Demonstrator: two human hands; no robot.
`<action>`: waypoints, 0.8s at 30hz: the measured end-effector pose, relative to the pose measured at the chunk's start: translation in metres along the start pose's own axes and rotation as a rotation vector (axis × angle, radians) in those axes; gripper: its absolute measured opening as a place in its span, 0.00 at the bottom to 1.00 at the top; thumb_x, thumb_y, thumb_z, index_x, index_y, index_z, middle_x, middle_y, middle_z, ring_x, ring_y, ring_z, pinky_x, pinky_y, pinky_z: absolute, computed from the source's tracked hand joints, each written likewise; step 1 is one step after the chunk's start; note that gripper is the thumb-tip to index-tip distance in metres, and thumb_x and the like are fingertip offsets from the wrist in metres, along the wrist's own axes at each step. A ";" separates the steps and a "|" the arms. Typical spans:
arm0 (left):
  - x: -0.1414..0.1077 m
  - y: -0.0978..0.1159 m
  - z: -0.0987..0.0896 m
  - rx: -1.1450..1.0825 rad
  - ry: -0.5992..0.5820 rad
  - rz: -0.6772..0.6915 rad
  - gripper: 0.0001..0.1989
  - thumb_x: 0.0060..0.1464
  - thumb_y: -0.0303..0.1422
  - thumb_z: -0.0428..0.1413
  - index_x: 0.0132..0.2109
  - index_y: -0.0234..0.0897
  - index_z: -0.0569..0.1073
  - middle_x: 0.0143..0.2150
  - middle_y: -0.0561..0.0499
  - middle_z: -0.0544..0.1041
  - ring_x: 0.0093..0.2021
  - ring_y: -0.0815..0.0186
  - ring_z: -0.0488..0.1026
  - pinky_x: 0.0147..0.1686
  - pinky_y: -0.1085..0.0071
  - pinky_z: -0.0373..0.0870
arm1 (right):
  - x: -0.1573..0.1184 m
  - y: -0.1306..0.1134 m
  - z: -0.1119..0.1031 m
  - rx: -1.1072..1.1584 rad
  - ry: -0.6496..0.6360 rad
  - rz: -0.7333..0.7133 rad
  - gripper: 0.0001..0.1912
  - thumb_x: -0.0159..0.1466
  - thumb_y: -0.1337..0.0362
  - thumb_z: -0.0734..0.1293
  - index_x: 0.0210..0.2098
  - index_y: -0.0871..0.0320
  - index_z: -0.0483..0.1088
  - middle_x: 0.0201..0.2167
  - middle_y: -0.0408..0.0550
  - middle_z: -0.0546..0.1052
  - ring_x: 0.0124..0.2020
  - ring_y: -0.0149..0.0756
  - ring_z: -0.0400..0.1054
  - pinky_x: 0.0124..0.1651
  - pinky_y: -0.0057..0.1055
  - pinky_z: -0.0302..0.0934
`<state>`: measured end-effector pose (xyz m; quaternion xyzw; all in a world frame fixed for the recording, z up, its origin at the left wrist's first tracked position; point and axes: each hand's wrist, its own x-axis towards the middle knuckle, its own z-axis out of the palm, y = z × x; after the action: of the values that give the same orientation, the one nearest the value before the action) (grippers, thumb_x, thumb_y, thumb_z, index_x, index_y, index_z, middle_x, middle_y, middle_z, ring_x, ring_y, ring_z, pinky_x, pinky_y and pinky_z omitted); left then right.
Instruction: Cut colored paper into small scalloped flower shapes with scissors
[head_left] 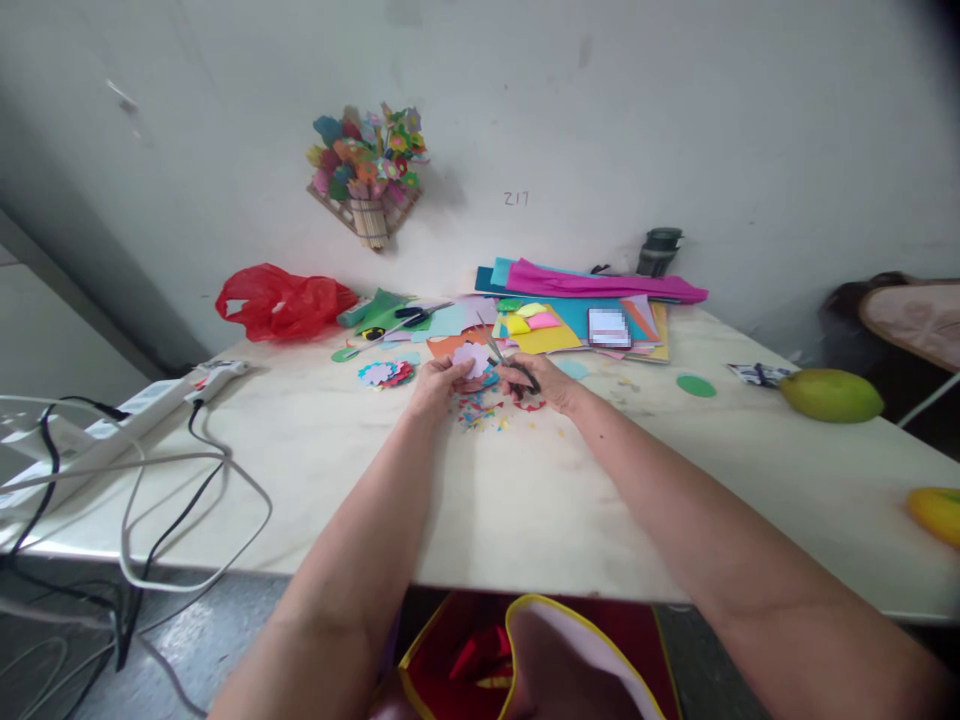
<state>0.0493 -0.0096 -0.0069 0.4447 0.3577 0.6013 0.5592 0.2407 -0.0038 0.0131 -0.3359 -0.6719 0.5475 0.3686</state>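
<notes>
My left hand (436, 387) pinches a pale lilac paper flower (471, 361) with a scalloped edge. My right hand (541, 381) is closed round the black handles of a pair of scissors (523, 382), whose blades point up and left, close to the flower's right side. Small coloured paper scraps (480, 412) lie on the table below both hands. Left of my left hand rests a pile of cut paper flowers (386, 374) in lilac, blue and red.
Behind are coloured sheets (551, 335), a phone (609, 328), more scissors (409, 318) and a red plastic bag (279, 302). Power strips (142, 405) with cables lie left. A green fruit (831, 395) and green paper disc (696, 385) are right. An open bag (577, 650) hangs below the front edge.
</notes>
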 end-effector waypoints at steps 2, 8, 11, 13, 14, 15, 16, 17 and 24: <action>-0.001 0.002 0.001 -0.022 0.026 0.011 0.15 0.34 0.33 0.68 0.28 0.31 0.71 0.25 0.51 0.76 0.26 0.65 0.76 0.32 0.69 0.75 | -0.003 -0.005 0.001 -0.012 -0.024 0.028 0.19 0.53 0.51 0.71 0.27 0.61 0.66 0.20 0.43 0.72 0.16 0.25 0.63 0.15 0.21 0.52; -0.001 0.004 0.004 -0.038 0.050 0.017 0.12 0.34 0.30 0.67 0.28 0.30 0.73 0.25 0.50 0.77 0.26 0.67 0.75 0.32 0.70 0.75 | -0.008 -0.013 0.006 -0.076 -0.051 0.046 0.19 0.52 0.52 0.72 0.26 0.61 0.66 0.18 0.42 0.72 0.14 0.24 0.61 0.13 0.21 0.50; 0.000 0.003 0.003 -0.053 0.062 0.024 0.12 0.35 0.29 0.66 0.29 0.31 0.73 0.26 0.51 0.77 0.27 0.67 0.76 0.33 0.70 0.75 | -0.007 -0.012 0.006 -0.097 -0.043 0.044 0.18 0.53 0.52 0.72 0.25 0.61 0.66 0.17 0.42 0.71 0.14 0.24 0.60 0.13 0.20 0.50; 0.001 0.002 0.002 -0.071 0.071 0.025 0.12 0.36 0.29 0.66 0.30 0.32 0.72 0.27 0.51 0.78 0.28 0.67 0.77 0.35 0.69 0.76 | -0.005 -0.009 0.006 -0.096 -0.037 0.045 0.18 0.54 0.52 0.71 0.25 0.60 0.65 0.16 0.41 0.71 0.14 0.24 0.60 0.13 0.20 0.50; 0.001 0.002 0.001 -0.081 0.072 0.026 0.12 0.36 0.29 0.66 0.30 0.32 0.72 0.28 0.51 0.78 0.29 0.67 0.77 0.35 0.69 0.76 | -0.004 -0.008 0.005 -0.092 -0.033 0.044 0.18 0.54 0.52 0.71 0.25 0.60 0.65 0.17 0.41 0.71 0.14 0.24 0.61 0.13 0.20 0.50; 0.001 0.002 0.001 -0.093 0.073 0.028 0.12 0.37 0.29 0.66 0.30 0.32 0.72 0.28 0.50 0.78 0.30 0.66 0.77 0.35 0.69 0.76 | -0.003 -0.007 0.005 -0.089 -0.030 0.043 0.18 0.54 0.52 0.71 0.25 0.60 0.65 0.17 0.41 0.71 0.14 0.24 0.61 0.13 0.21 0.51; 0.001 0.002 0.001 -0.106 0.073 0.029 0.11 0.38 0.28 0.66 0.31 0.31 0.72 0.28 0.50 0.78 0.30 0.66 0.77 0.35 0.70 0.76 | -0.003 -0.005 0.005 -0.086 -0.028 0.043 0.18 0.55 0.52 0.71 0.26 0.60 0.65 0.17 0.42 0.71 0.14 0.24 0.61 0.13 0.21 0.51; 0.001 0.002 0.001 -0.118 0.072 0.027 0.11 0.38 0.28 0.65 0.31 0.31 0.73 0.28 0.49 0.78 0.30 0.66 0.77 0.35 0.70 0.76 | -0.002 -0.004 0.004 -0.083 -0.025 0.043 0.17 0.55 0.52 0.71 0.26 0.60 0.66 0.17 0.42 0.71 0.14 0.24 0.61 0.13 0.21 0.50; -0.001 0.003 0.004 -0.162 0.070 -0.013 0.10 0.40 0.26 0.64 0.32 0.31 0.73 0.29 0.49 0.79 0.32 0.65 0.78 0.35 0.70 0.76 | -0.001 -0.001 0.005 -0.091 -0.039 0.040 0.17 0.54 0.53 0.71 0.27 0.60 0.67 0.19 0.42 0.73 0.15 0.25 0.63 0.13 0.21 0.50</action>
<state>0.0519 -0.0115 -0.0030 0.3746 0.3300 0.6397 0.5844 0.2366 -0.0068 0.0132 -0.3547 -0.6966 0.5300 0.3286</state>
